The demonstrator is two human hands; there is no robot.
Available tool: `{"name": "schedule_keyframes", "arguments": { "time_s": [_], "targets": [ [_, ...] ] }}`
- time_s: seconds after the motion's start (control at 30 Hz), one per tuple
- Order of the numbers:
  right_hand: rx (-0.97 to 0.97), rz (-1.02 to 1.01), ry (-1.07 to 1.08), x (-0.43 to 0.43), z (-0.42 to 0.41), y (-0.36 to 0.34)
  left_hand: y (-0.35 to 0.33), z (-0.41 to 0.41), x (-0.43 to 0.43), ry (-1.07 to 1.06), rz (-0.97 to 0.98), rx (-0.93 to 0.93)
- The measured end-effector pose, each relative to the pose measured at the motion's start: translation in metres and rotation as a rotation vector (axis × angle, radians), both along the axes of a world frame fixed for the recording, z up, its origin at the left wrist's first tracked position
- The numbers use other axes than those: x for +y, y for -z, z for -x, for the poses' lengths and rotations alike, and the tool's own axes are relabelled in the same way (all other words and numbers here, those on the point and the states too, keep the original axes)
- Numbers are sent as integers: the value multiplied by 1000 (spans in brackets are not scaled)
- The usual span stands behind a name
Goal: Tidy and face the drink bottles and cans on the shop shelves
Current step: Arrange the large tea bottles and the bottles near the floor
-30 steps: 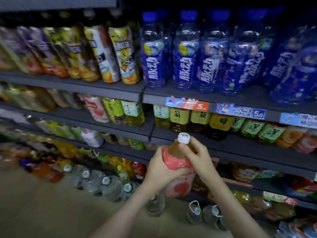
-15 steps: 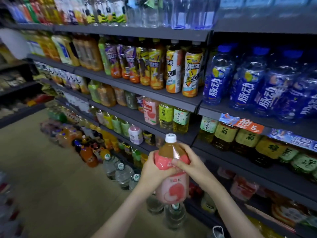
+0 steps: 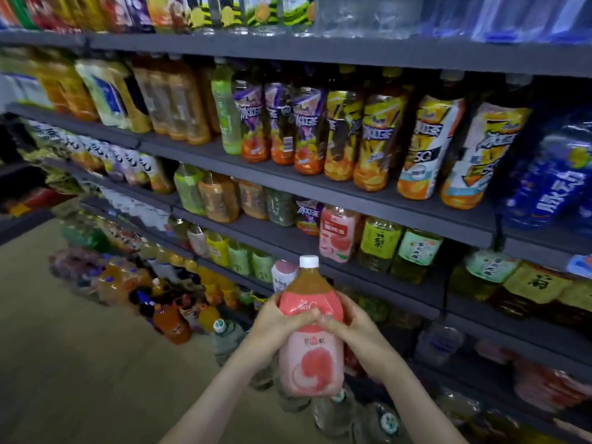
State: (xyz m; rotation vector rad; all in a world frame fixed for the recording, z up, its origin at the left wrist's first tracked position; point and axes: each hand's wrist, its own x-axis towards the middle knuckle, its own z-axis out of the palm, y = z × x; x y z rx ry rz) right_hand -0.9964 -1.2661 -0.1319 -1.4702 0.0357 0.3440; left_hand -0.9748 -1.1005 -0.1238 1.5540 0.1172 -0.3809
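I hold a large peach tea bottle [image 3: 311, 357] upright in front of the shelves; it has a pink label with a peach picture and a white cap. My left hand [image 3: 278, 322] grips its shoulder from the left and my right hand [image 3: 349, 325] grips it from the right, thumbs meeting on the front. A matching pink peach bottle [image 3: 339, 233] stands on the third shelf, right of a purple-labelled bottle and left of green tea bottles [image 3: 381, 241].
Dark shelves [image 3: 352, 197] run away to the left, packed with iced tea bottles [image 3: 374, 139], blue drink bottles [image 3: 554, 174] at right and juices. Large water and soda bottles [image 3: 169, 318] stand on the tan floor [image 3: 80, 363] below.
My view has swung up and to the left, bringing more upper shelves into sight. Both hands keep hold of the peach bottle, and my right hand has slid lower from near the cap.
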Motion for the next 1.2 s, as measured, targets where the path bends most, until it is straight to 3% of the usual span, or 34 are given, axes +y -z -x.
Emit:
{"name": "schedule_keyframes", "arguments": {
  "time_s": [0.27,0.33,0.5,0.83,1.0,1.2],
  "targets": [
    [5,15,212,64,-84,19,17,-108,55,72,37,43],
    [-48,106,348,66,-104,36,29,-130,57,53,50,49],
    [-278,503,971,58,-163,83,66,-178,53,-54,84,37],
    [-438,847,1368,59,-274,124,124,-229,50,-53,145,-130],
    [-609,750,1466,39,-277,139,140,-245,53,-20,163,-196],
    [-705,493,1480,36,-257,151,146,-249,56,-36,257,-214]
  ]
}}
